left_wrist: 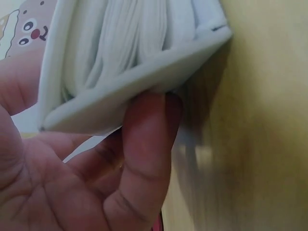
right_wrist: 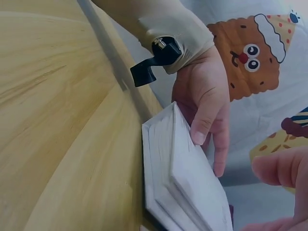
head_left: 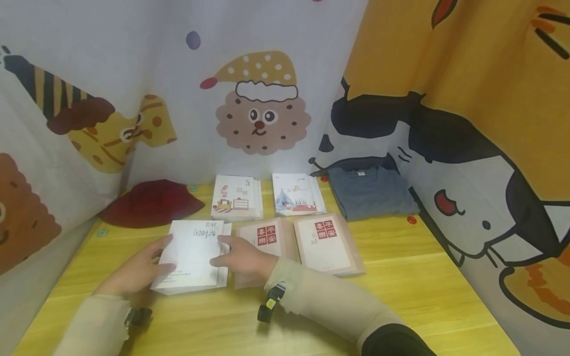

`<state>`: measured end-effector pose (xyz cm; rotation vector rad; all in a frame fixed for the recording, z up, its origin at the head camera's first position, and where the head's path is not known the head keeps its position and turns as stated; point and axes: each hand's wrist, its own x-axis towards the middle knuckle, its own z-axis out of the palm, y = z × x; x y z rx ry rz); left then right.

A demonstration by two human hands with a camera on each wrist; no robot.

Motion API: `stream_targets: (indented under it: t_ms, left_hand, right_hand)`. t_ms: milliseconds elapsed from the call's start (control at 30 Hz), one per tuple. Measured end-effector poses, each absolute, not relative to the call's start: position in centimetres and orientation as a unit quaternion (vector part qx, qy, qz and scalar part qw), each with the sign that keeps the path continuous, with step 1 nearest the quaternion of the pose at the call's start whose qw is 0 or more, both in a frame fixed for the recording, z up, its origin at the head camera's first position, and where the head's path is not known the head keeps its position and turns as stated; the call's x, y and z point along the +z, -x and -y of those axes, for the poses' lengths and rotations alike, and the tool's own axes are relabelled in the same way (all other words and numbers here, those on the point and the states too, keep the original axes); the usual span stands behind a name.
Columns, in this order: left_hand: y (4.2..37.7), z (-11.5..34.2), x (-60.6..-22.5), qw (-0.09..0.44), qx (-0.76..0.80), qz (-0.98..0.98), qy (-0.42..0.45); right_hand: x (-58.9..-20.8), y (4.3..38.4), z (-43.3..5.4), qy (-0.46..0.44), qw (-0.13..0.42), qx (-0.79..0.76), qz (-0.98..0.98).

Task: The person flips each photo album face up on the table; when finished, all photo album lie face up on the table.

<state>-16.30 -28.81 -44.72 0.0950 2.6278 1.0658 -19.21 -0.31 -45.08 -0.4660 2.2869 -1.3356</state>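
Observation:
A thick white hardcover book with grey lettering is tilted up off the yellow table. My left hand grips its left side. In the left wrist view its thumb presses one cover, other fingers lie on the far side, and the page edges fan apart. My right hand is at the book's right edge with thumb and forefinger spread, overlapping the cover in the head view. The right wrist view shows a gap between a right finger and the cover.
Two cream books with red characters, one partly behind my right hand and another, lie to the right. Behind stand illustrated white books. A dark red hat is back left, a folded blue-grey garment back right. Printed curtains border the table.

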Motion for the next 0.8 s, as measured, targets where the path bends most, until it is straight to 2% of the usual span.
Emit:
stream_targets:
  t_ms: [333, 700, 800]
  left_hand:
    - [16.4, 27.5, -44.1, 0.105, 0.339, -0.934, -0.039]
    - [15.0, 22.1, -41.8, -0.026, 0.374, -0.927, -0.031]
    - [14.8, 20.2, -41.5, -0.039, 0.394, -0.917, -0.049]
  right_hand:
    - [-43.7, 18.8, -2.6, 0.208, 0.228, -0.486, -0.818]
    - [-42.4, 19.4, -7.6, 0.171, 0.152, -0.507, -0.831]
    - [-42.0, 19.7, -9.0, 0.166, 0.136, -0.494, -0.842]
